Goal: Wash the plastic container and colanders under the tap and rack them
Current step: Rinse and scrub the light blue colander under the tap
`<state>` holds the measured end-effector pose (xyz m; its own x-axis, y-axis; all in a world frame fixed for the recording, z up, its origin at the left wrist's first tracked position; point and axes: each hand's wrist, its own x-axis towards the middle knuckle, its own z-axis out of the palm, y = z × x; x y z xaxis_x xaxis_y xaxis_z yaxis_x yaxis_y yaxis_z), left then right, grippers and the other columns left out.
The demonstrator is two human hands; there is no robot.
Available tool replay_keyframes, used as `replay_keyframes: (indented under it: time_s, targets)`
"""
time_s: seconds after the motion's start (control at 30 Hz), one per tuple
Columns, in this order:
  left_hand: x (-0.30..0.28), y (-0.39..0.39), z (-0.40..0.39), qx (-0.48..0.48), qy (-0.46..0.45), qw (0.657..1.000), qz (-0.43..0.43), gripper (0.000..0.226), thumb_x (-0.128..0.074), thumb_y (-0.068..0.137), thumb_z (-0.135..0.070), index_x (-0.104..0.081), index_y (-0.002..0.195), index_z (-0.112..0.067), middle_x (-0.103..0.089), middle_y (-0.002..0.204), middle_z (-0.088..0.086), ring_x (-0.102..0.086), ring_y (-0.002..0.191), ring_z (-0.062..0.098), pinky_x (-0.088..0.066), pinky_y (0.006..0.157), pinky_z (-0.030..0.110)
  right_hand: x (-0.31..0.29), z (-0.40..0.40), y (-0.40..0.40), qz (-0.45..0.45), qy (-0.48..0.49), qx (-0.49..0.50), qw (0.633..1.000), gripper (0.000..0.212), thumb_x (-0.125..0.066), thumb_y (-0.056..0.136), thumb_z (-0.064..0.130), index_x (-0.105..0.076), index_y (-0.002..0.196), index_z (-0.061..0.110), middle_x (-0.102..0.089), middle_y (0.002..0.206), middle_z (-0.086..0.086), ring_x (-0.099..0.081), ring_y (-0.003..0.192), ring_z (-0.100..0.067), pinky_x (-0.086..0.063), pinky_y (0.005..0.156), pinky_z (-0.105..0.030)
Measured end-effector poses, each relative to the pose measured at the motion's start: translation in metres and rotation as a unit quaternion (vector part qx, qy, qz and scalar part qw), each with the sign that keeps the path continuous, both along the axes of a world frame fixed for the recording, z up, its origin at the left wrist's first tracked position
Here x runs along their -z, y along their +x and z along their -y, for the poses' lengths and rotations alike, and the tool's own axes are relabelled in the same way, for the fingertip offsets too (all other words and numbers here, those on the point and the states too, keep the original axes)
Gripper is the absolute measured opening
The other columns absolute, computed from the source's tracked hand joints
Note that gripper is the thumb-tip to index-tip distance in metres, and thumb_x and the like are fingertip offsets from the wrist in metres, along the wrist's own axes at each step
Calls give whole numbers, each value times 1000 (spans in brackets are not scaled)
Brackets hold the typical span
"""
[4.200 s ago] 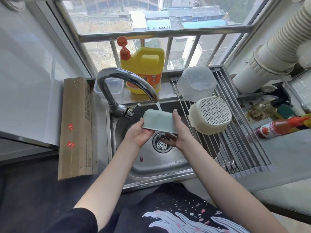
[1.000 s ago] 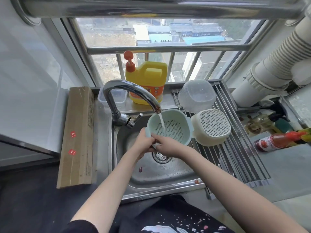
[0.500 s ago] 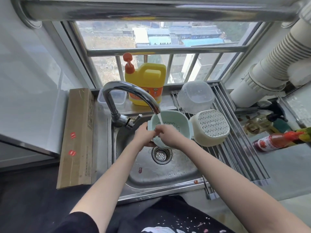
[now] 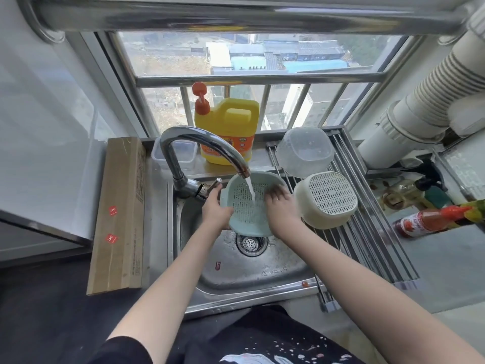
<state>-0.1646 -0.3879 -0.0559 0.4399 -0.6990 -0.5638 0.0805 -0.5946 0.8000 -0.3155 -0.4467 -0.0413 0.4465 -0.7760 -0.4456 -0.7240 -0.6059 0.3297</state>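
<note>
A pale green colander (image 4: 246,214) is held over the sink (image 4: 262,269), its open side tilted toward me, and water from the tap (image 4: 210,145) runs into it. My left hand (image 4: 215,210) grips its left rim. My right hand (image 4: 279,203) grips the right rim with fingers reaching inside. On the roll-up drying rack (image 4: 372,243) to the right, a cream colander (image 4: 328,199) lies upside down. Behind it a clear plastic container (image 4: 304,151) also rests upside down.
A yellow detergent jug (image 4: 228,132) and a small clear box (image 4: 183,153) stand on the sill behind the tap. A long cardboard box (image 4: 118,214) lies left of the sink. Sauce bottles (image 4: 430,222) lie on the counter at right, under a white duct (image 4: 425,101).
The green colander was turned from bottom-up to open side up under the stream. My hands moved apart from its near rim to either side, and my right hand's fingers now reach inside.
</note>
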Motion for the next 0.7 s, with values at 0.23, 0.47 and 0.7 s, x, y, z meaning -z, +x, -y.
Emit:
replay_keyframes:
  time_s: [0.23, 0.47, 0.7]
  targets:
    - [4, 1, 5, -61, -20, 998, -17, 47, -48, 81, 9, -56, 101, -33, -64, 108, 7, -64, 99, 31, -59, 66, 51, 7, -33, -3, 215, 149, -20, 965, 35, -36, 100, 35, -56, 122, 18, -61, 126, -5, -50, 124, -21, 2, 117, -49]
    - [3, 2, 3, -44, 35, 993, -108, 61, -51, 83, 6, -43, 137, -23, -59, 123, 12, -68, 89, 34, -59, 55, 43, 20, -37, -44, 435, 69, -45, 897, 34, -69, 81, 0, -70, 111, 15, -72, 107, -7, -69, 98, -21, -27, 113, -36]
    - [-16, 11, 2, 91, 99, 990, -39, 34, -50, 90, -47, -61, 96, -16, -70, 95, 12, -71, 67, 28, -58, 56, 35, 4, -39, -36, 545, 25, 77, 834, 11, -58, 93, 16, -64, 89, 7, -66, 79, -5, -58, 71, -22, -42, 63, -30]
